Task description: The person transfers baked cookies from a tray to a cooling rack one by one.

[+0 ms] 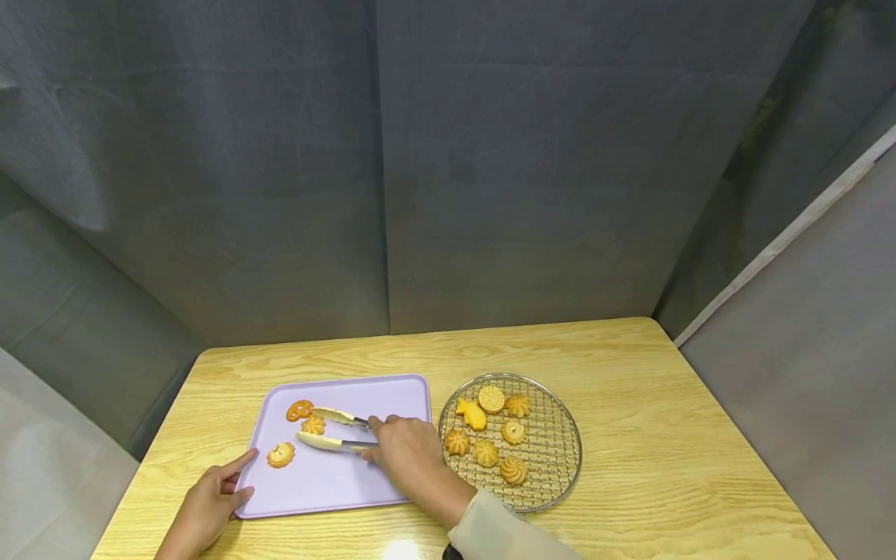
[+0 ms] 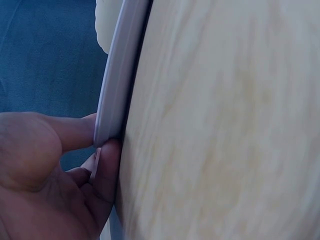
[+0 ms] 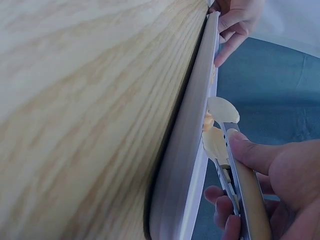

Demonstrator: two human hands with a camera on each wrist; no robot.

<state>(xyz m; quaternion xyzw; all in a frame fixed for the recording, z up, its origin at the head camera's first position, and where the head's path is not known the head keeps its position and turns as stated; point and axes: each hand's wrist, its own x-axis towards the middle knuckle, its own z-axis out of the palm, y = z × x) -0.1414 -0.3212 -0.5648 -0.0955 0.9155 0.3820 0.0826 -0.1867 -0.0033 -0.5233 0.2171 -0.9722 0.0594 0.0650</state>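
My right hand [image 1: 409, 457] grips a pair of tongs [image 3: 250, 200] with cream tips and metal arms. In the head view the tips of the tongs [image 1: 323, 442] lie either side of a star-shaped cookie [image 1: 313, 425] on the lilac tray [image 1: 350, 490]. Just behind that cookie is a pretzel [image 1: 299, 410], and a round cookie with a pale centre [image 1: 281, 455] lies nearer the tray's left edge. My left hand [image 1: 210, 502] holds the tray's front left corner, thumb and fingers on its rim [image 2: 111, 100] in the left wrist view.
Right of the tray stands a round wire rack [image 1: 553, 459] bearing several cookies, among them a fish-shaped one [image 1: 472, 414] and a swirled one [image 1: 514, 470]. Both lie on a wooden table [image 1: 665, 451], with grey curtains [image 1: 525, 194] behind and at the sides.
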